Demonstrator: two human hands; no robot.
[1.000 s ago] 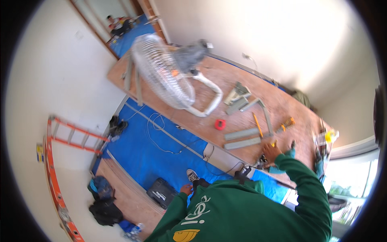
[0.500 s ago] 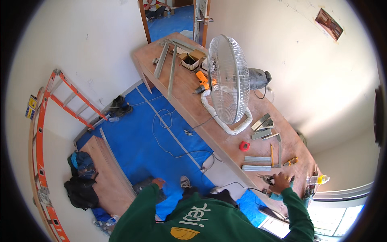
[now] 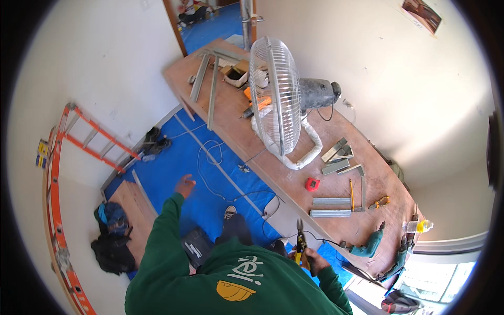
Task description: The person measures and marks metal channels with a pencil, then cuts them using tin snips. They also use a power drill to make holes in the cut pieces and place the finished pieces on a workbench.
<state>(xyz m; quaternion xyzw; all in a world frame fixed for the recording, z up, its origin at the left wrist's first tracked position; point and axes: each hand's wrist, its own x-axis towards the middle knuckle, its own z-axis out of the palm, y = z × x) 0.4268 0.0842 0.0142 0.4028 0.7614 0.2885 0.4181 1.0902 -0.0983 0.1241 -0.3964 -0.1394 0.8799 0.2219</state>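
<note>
Held upright beside the table's near edge is a pair of tin snips (image 3: 301,242) with yellow-and-black handles, my right hand (image 3: 316,261) closed round them. Their blades point away from me. Out to the left, above the blue floor sheet, my left hand (image 3: 185,186) is empty, its fingers apart. On the table (image 3: 336,181), a green corded drill (image 3: 368,245) lies closest to the snips. Beyond it are yellow-handled pliers (image 3: 379,202), metal channel pieces (image 3: 331,213), a yellow pencil (image 3: 352,194), a metal square (image 3: 362,184) and a red tape measure (image 3: 312,184).
A caged fan (image 3: 275,94) stands on the table, with an orange drill (image 3: 260,103) behind it. Cables (image 3: 247,199) trail across the blue sheet (image 3: 184,152). A dark case (image 3: 197,247) sits by my feet. An orange ladder (image 3: 52,178) leans at left, near bags (image 3: 110,252).
My right hand has lifted the tin snips off the table and drawn them left toward my body. My left hand has moved forward and left, away from the dark case.
</note>
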